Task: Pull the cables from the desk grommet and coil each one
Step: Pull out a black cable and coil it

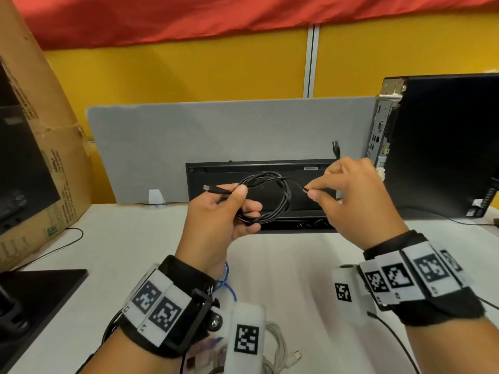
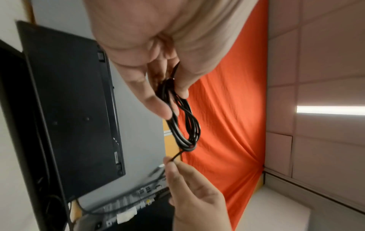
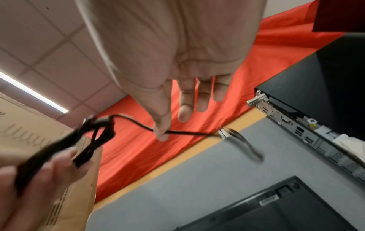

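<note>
A black cable (image 1: 272,198) is wound into a loose coil held above the desk. My left hand (image 1: 241,202) grips one side of the coil, and the cable's USB plug (image 1: 209,188) sticks out to the left past the thumb. My right hand (image 1: 312,191) pinches the cable's free tail between thumb and forefinger, just right of the coil. The left wrist view shows the coil (image 2: 185,125) hanging from my left fingers (image 2: 158,106), with the right hand (image 2: 189,184) pinching the tail below it. In the right wrist view the tail (image 3: 138,123) runs from the coil to my thumb (image 3: 163,125).
A black keyboard (image 1: 216,171) leans upright against the grey divider (image 1: 216,130), with a dark cable slot (image 1: 302,225) at its foot. One black cable end (image 1: 335,148) pokes up behind it. A PC tower (image 1: 442,144) stands right, a cardboard box (image 1: 40,130) left. White (image 1: 278,344) and blue (image 1: 226,282) cables lie near me.
</note>
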The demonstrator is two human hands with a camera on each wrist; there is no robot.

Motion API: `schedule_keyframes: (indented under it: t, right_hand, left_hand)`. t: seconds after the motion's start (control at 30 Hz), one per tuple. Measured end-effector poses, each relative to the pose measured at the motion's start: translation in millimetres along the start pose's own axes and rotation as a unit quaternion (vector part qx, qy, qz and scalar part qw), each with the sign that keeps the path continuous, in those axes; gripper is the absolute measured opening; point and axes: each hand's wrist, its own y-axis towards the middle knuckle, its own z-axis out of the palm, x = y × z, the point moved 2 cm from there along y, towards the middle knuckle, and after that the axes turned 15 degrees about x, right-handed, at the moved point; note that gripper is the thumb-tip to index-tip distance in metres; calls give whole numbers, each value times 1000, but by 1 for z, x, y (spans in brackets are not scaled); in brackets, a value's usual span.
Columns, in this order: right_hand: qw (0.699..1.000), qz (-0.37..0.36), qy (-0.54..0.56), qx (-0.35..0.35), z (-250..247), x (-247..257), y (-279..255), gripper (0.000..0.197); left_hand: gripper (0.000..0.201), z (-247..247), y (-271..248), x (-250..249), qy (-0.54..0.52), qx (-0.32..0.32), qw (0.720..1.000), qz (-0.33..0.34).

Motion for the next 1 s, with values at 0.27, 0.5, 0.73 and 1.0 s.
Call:
schedule_keyframes:
  t: [0.27, 0.5, 0.73, 1.0]
  right_hand:
    - [923, -2, 379, 66, 23, 21, -2, 12]
    - [724, 26, 660, 200, 21, 33, -3, 33]
    - [804, 34, 558, 202, 29, 39, -7, 24]
    - [942, 0, 321, 96, 18, 40, -7, 23]
  left_hand:
    - [11, 17, -6, 6, -13, 42, 999, 12]
    - [15, 5, -2, 3, 18, -19, 999, 41]
    - [10, 3, -1, 11, 68, -8, 998, 13]
    - [13, 6, -2, 11, 72, -7, 997, -2]
